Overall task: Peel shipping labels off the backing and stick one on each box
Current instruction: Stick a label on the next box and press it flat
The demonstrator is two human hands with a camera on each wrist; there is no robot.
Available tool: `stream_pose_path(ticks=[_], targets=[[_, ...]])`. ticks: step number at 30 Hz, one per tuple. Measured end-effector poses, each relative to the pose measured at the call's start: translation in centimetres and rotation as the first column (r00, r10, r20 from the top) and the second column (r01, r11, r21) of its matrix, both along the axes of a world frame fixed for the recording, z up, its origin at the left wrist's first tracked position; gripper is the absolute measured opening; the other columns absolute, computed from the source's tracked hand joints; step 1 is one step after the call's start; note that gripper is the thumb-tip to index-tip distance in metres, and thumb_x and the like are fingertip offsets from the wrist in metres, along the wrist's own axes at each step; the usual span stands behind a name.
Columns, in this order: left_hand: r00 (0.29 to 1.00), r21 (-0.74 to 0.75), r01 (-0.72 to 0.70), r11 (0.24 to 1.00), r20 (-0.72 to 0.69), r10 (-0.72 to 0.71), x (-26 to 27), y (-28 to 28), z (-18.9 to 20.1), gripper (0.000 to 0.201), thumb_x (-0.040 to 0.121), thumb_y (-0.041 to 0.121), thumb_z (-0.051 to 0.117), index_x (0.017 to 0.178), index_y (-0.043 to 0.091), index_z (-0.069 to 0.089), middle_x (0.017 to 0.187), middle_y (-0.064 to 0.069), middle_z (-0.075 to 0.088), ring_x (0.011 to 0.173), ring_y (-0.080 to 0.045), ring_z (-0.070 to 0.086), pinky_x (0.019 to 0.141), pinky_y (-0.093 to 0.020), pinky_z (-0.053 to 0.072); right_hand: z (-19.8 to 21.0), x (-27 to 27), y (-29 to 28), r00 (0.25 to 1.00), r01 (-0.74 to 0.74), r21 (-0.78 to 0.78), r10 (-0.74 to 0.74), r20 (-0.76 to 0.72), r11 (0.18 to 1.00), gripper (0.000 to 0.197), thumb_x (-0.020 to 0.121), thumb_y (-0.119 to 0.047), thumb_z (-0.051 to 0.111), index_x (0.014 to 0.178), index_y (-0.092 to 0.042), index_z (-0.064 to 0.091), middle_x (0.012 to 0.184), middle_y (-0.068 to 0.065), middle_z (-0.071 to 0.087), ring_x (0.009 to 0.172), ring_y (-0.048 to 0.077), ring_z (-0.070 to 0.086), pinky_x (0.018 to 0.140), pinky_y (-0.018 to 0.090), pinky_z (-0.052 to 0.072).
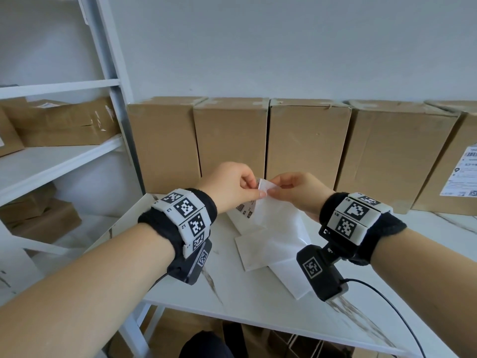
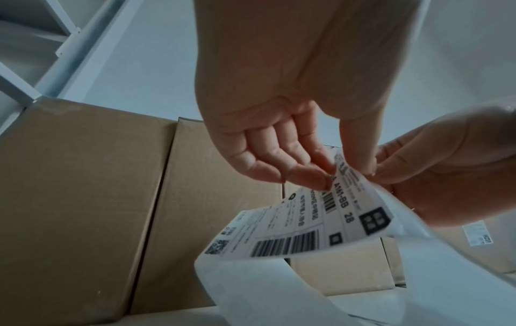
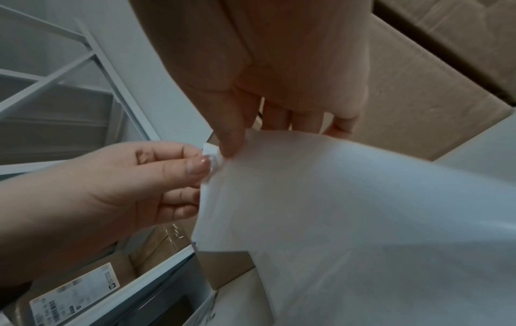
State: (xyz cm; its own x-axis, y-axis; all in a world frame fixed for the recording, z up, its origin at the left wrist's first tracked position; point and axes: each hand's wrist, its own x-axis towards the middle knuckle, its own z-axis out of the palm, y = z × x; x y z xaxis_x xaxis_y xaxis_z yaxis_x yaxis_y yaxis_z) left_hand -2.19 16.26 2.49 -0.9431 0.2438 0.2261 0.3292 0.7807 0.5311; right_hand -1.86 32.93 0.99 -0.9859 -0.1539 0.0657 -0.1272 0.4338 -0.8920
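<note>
My left hand (image 1: pixel 258 188) pinches the top corner of a printed shipping label (image 2: pixel 321 220), its barcodes facing the left wrist camera. My right hand (image 1: pixel 277 189) pinches the white backing (image 3: pixel 335 198) just beside it, thumb on the near face and fingers behind. A small corner of the label (image 3: pixel 210 154) stands lifted off the backing between the two hands. The strip hangs down to the table (image 1: pixel 258 301). Several plain brown boxes (image 1: pixel 232 135) stand in a row against the wall behind the hands. The rightmost box carries a stuck label (image 1: pixel 464 171).
Loose white sheets (image 1: pixel 258 251) lie on the marble-patterned table under the hands. A white metal shelf (image 1: pixel 59 161) at the left holds more cardboard boxes (image 1: pixel 64 122). A black cable (image 1: pixel 387 293) runs off the right wrist camera over the table's front edge.
</note>
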Motion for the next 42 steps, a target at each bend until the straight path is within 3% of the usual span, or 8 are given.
stream_pose_path(ticks=[5, 9, 14, 20, 28, 34, 38, 42], targets=[[1.0, 0.019, -0.003, 1.0, 0.004, 0.003, -0.5, -0.2, -0.2, 0.012, 0.081, 0.032, 0.07, 0.076, 0.021, 0.066, 0.085, -0.001, 0.069, 0.085, -0.02, 0.065, 0.084, -0.039, 0.054, -0.2, -0.3, 0.5, 0.998, 0.057, 0.04, -0.057, 0.015, 0.998, 0.008, 0.086, -0.012, 0.063, 0.08, -0.017, 0.066, 0.091, 0.008, 0.066, 0.086, 0.021, 0.059, 0.093, 0.038, 0.047], [0.999, 0.074, -0.051, 0.996, 0.02, 0.05, -0.9, -0.7, 0.0, 0.018, 0.084, 0.029, 0.068, 0.068, 0.024, 0.059, 0.07, 0.005, 0.063, 0.08, -0.019, 0.066, 0.078, -0.032, 0.052, -0.3, -0.4, 1.2, 0.983, 0.176, 0.14, -0.181, 0.024, 0.974, 0.019, 0.085, -0.017, 0.064, 0.1, -0.006, 0.068, 0.089, 0.006, 0.061, 0.081, 0.018, 0.054, 0.065, 0.023, 0.043], [0.988, 0.209, -0.146, 0.967, 0.073, 0.133, -1.5, -1.6, 0.7, 0.019, 0.089, 0.021, 0.062, 0.072, 0.021, 0.054, 0.063, 0.006, 0.059, 0.038, 0.007, 0.056, 0.04, -0.009, 0.04, -0.3, -0.7, 2.0, 0.953, 0.285, 0.275, -0.302, 0.018, 0.918, 0.022, 0.084, -0.014, 0.063, 0.102, -0.002, 0.067, 0.088, 0.006, 0.056, 0.082, 0.02, 0.05, 0.058, 0.023, 0.04], [0.977, 0.346, -0.211, 0.914, 0.048, 0.208, -1.7, -2.2, 2.5, 0.006, 0.089, 0.017, 0.06, 0.094, 0.017, 0.057, 0.066, 0.006, 0.06, 0.034, 0.01, 0.053, 0.055, -0.016, 0.04, -0.6, -1.3, 2.3, 0.937, 0.315, 0.367, -0.348, 0.028, 0.875, 0.019, 0.083, -0.012, 0.063, 0.1, -0.003, 0.067, 0.09, 0.006, 0.057, 0.085, 0.023, 0.053, 0.075, 0.027, 0.043], [0.959, 0.497, -0.174, 0.85, -0.111, 0.261, -1.3, -2.0, 5.2, 0.029, 0.089, 0.016, 0.06, 0.116, 0.019, 0.051, 0.06, 0.003, 0.062, 0.059, 0.0, 0.059, 0.071, -0.022, 0.047, -0.7, -2.0, 2.1, 0.918, 0.336, 0.519, -0.396, 0.005, 0.786, 0.008, 0.082, -0.011, 0.06, 0.085, -0.004, 0.064, 0.08, 0.009, 0.058, 0.076, 0.025, 0.054, 0.054, 0.022, 0.039], [0.966, 0.522, -0.129, 0.843, -0.128, 0.227, -1.0, -2.0, 6.8, 0.012, 0.092, 0.01, 0.053, 0.098, 0.019, 0.059, 0.065, 0.004, 0.06, 0.038, 0.009, 0.054, 0.046, -0.01, 0.041, -1.4, -1.8, 2.2, 0.926, 0.293, 0.558, -0.376, 0.038, 0.777, 0.026, 0.083, -0.013, 0.06, 0.104, 0.002, 0.066, 0.1, 0.013, 0.069, 0.093, 0.028, 0.064, 0.079, 0.031, 0.052], [0.975, 0.503, -0.115, 0.857, -0.109, 0.195, -0.9, -1.0, 5.9, 0.01, 0.091, 0.014, 0.057, 0.093, 0.019, 0.065, 0.069, 0.007, 0.062, 0.042, 0.005, 0.057, 0.055, -0.013, 0.043, -0.4, -1.1, 1.2, 0.928, 0.372, 0.398, -0.333, -0.166, 0.838, 0.03, 0.083, -0.013, 0.06, 0.111, -0.005, 0.065, 0.115, 0.009, 0.066, 0.105, 0.023, 0.061, 0.084, 0.026, 0.047], [0.984, 0.534, -0.091, 0.841, -0.084, 0.16, -0.8, 0.7, 5.9, 0.01, 0.092, 0.019, 0.056, 0.093, 0.019, 0.065, 0.069, 0.008, 0.065, 0.049, 0.002, 0.06, 0.068, -0.02, 0.051, 2.1, 0.8, 0.0, 0.859, 0.379, 0.121, -0.3, -0.414, 0.918, 0.026, 0.076, -0.029, 0.073, 0.098, -0.017, 0.067, 0.092, -0.007, 0.062, 0.081, 0.008, 0.056, 0.073, 0.02, 0.042]])
